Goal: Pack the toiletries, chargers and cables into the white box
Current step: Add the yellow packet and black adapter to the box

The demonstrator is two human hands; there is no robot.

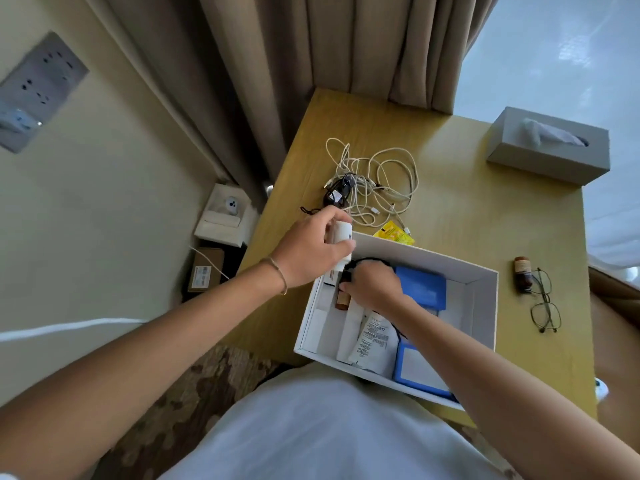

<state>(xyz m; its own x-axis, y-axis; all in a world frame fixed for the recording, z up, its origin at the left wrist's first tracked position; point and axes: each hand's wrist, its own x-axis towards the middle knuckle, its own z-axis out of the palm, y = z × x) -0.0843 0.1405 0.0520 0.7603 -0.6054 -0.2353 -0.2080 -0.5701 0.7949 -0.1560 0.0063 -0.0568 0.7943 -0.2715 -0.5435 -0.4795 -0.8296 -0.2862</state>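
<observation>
The white box [483,299] sits open on the wooden table's near left. Inside lie a white tube [375,341], blue packs [420,287] and a small brown bottle [342,300]. My left hand [311,247] grips a white bottle [341,233] upright over the box's far left corner. My right hand [374,289] is down inside the box, fingers closed around something dark; a black cable [370,260] loops beside it. Beyond the box lie tangled white cables [381,181], a black charger [337,194] and a yellow sachet [394,233].
A brown dropper bottle [522,273] and wire glasses [545,303] lie right of the box. A grey tissue box [550,147] stands at the table's far right. Curtains hang behind. Left of the table, small boxes [221,220] sit on the floor by the wall.
</observation>
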